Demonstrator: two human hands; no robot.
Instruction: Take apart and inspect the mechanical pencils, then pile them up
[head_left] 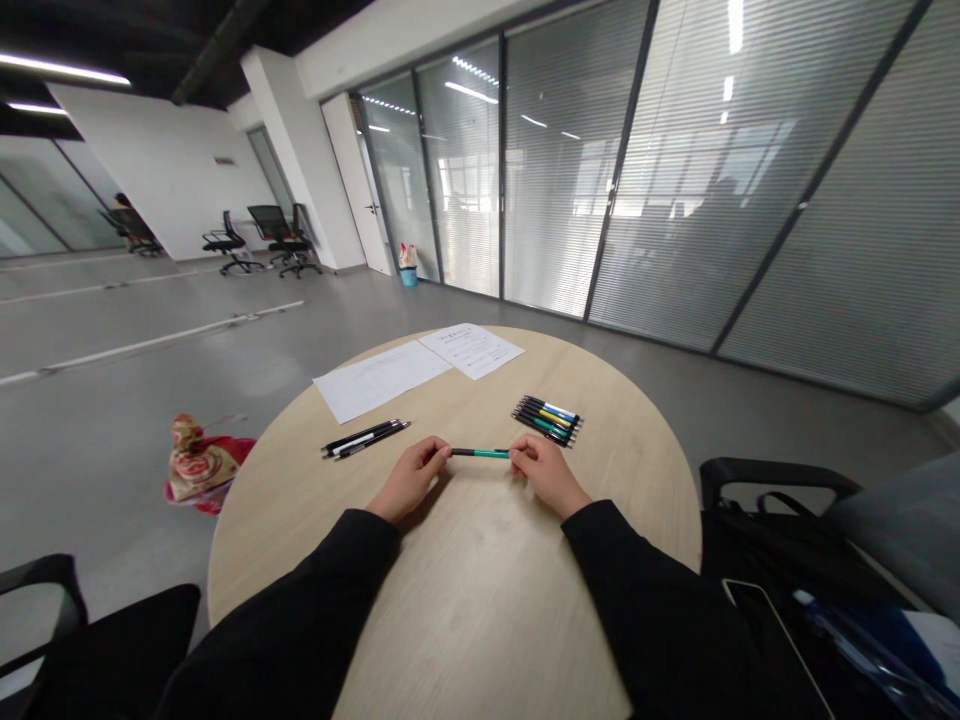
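Note:
A black and green pen [487, 454] lies level between my two hands, just above the round wooden table. Its dark end is pinched by my left hand [415, 474], thumb against fingers. At the green end my right hand [546, 468] is closed on the pen too. Beyond my right hand sits a row of several pens [547, 420] side by side, with black, white, blue, yellow and green barrels. To the left of my left hand rest a few black and white pens [365, 439], roughly parallel.
Two printed sheets of paper [382, 378] lie at the far side of the table [480, 590]. A chair with dark items and a phone [776, 640] stands at the right, another chair [112, 640] at the left. A red bag-lined bin [201, 465] is on the floor.

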